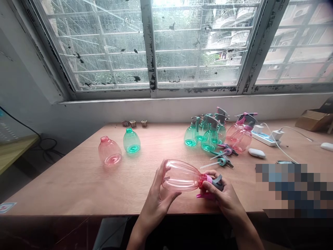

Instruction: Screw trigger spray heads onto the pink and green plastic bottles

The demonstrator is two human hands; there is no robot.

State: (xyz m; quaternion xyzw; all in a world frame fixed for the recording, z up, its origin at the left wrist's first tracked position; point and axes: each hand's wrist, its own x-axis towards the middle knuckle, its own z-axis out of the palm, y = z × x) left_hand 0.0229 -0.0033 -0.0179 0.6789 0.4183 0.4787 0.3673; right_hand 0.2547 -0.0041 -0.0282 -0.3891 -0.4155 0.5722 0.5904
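A pink transparent spray bottle [182, 176] lies sideways above the near edge of the wooden table [78, 180]. My left hand [158, 198] is wrapped round its base end. My right hand [221, 196] grips the pink collar and grey-pink spray head [214, 183] at the bottle's neck. Two loose spray heads [223, 156] with dip tubes lie just beyond my right hand.
An open pink bottle [109, 151] and an open green bottle [131, 141] stand at the left. Several assembled green and pink spray bottles [210, 133] cluster at the back right, next to a power strip [265, 137], a white case [256, 152] and a cardboard box [313, 119].
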